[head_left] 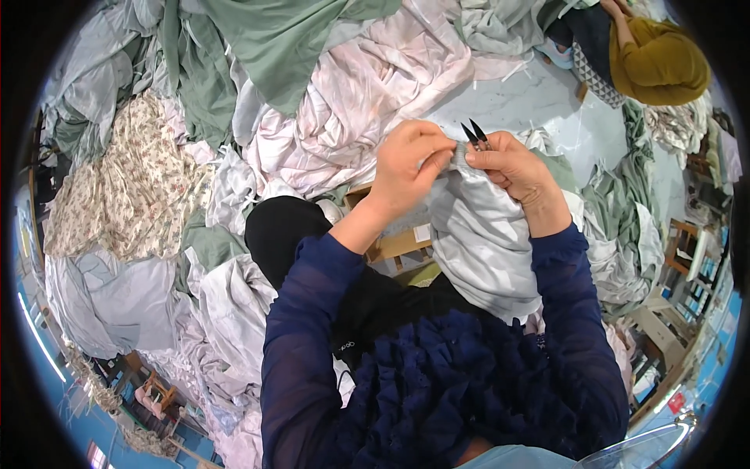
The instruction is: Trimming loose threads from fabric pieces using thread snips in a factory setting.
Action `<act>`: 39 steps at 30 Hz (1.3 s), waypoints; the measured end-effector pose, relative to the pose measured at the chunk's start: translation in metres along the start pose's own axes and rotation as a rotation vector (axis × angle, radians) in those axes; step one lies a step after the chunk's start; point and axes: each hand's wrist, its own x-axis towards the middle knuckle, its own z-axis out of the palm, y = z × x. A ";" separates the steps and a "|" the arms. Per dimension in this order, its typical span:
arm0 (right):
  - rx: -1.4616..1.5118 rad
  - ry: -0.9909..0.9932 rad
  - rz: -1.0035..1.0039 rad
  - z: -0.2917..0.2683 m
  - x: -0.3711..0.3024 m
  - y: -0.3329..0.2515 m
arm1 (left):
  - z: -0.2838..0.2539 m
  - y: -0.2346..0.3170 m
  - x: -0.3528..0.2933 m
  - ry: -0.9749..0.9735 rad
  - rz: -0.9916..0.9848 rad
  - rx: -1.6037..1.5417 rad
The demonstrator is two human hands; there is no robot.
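Note:
My left hand [406, 164] pinches the top edge of a pale grey cloth [476, 242] that hangs down over my lap. Beside it, my right hand [516, 168] grips the same edge and also holds small black thread snips [475, 133], their two points sticking up above my fingers. Both hands are close together, almost touching, at chest height. My dark blue sleeves run up from the lower edge.
Heaps of cloth lie all around: pink-white sheets [367, 86], green fabric [266, 47], a floral piece [125, 187] at left, grey fabric [125, 297] lower left. A seated person in a mustard head covering [660, 62] is at the top right. Wooden furniture [680, 242] stands at right.

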 end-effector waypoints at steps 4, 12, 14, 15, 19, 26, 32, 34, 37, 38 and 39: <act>-0.013 0.046 -0.002 0.001 0.001 -0.001 | -0.004 0.012 -0.003 -0.095 0.156 0.085; -0.021 0.092 0.011 0.002 0.008 0.002 | 0.002 0.007 -0.004 -0.070 0.386 0.309; -0.070 0.128 -0.010 0.004 0.007 0.002 | 0.004 0.009 -0.002 -0.114 0.415 0.407; -0.068 0.132 -0.008 0.004 0.007 0.003 | 0.004 0.010 -0.003 -0.115 0.414 0.403; -0.077 0.145 0.003 0.005 0.011 0.006 | 0.005 0.008 -0.006 -0.161 0.410 0.497; -0.064 0.149 0.000 0.004 0.011 0.007 | 0.003 0.005 -0.007 -0.144 0.336 0.399; -0.048 0.156 -0.022 0.001 0.012 0.008 | 0.005 0.001 -0.008 -0.073 0.269 0.338; -0.041 0.155 -0.027 0.000 0.011 0.008 | 0.002 0.002 -0.009 -0.076 0.220 0.317; -0.040 0.166 -0.034 0.000 0.011 0.007 | -0.001 0.005 -0.009 -0.078 0.110 0.266; -0.047 0.177 -0.037 0.001 0.011 0.007 | -0.003 0.006 -0.009 -0.075 0.049 0.236; -0.046 0.177 -0.037 0.001 0.011 0.007 | -0.004 0.007 -0.009 -0.076 0.049 0.236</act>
